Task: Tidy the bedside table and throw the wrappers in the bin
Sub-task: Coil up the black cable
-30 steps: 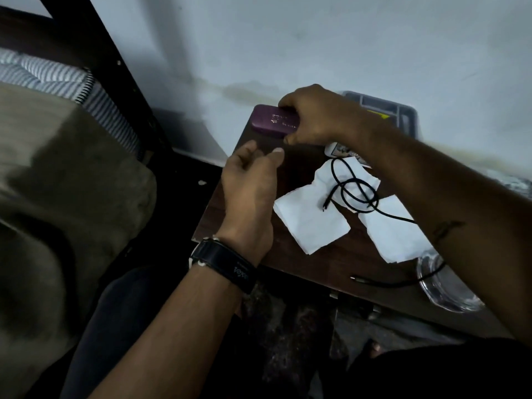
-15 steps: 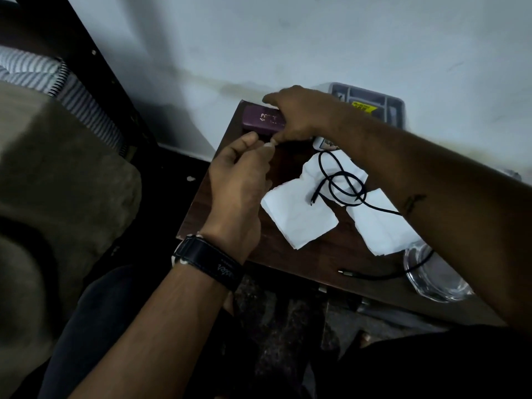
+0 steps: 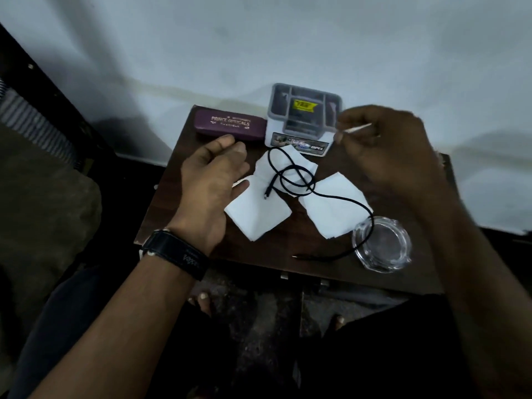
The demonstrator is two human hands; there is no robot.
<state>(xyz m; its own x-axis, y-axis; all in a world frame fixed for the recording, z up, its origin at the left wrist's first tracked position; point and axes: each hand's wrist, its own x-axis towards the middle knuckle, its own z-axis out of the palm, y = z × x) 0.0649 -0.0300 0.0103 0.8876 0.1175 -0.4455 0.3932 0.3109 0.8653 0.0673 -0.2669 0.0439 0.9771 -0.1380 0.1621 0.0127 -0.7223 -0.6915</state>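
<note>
Grey divided organiser (image 3: 277,116) at bench (image 3: 161,214) rear; right hand (image 3: 394,148) pinches a thin white stick (image 3: 358,128) beside it, left hand (image 3: 211,180) relaxed beside two white wrappers (image 3: 253,214) under a black cable (image 3: 339,197) crossing the glass ashtray (image 3: 385,254).

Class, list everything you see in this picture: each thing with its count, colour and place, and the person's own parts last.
Table: one, dark brown, centre of view.
Case: one, maroon, table's back left.
Organiser: one, grey and white, back centre.
Tissues: two, white, table's middle.
Ashtray: one, clear glass, front right.
Cable: one, black, across tissues and ashtray.
Stick: one, white, right of organiser.
Watch: one, black, left wrist.
Left hand: one, open, over table's left.
Right hand: one, pinching stick.
</note>
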